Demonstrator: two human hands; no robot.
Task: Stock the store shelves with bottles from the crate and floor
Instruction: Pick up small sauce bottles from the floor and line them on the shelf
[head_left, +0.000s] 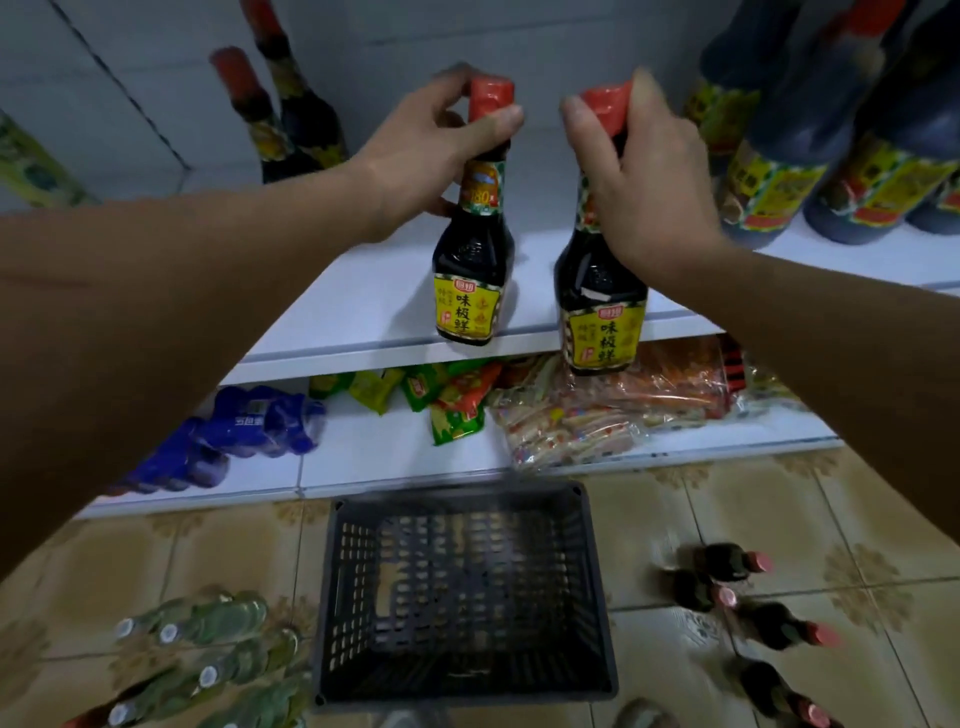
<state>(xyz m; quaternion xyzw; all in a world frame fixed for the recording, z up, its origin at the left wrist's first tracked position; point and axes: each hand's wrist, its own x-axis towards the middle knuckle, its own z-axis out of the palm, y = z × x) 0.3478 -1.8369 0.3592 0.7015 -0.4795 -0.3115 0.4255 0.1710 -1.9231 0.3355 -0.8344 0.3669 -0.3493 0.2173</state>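
Observation:
My left hand (423, 150) grips the neck of a dark soy sauce bottle (470, 270) with a red cap and yellow label; its base is at the front edge of the white shelf (363, 291). My right hand (649, 182) holds a second, matching bottle (602, 306) by its red cap, just past the shelf's front edge, with its base lower than the shelf top. Below, the dark plastic crate (467, 592) stands on the floor with nothing in it. Several small dark bottles (737, 587) lie on the tiles to its right.
Tall dark bottles (296, 119) stand at the shelf's back left and large ones (831, 156) at its right. The lower shelf holds blue packs (244, 431) and snack packets (561, 410). Green bottles (208, 649) lie on the floor left of the crate.

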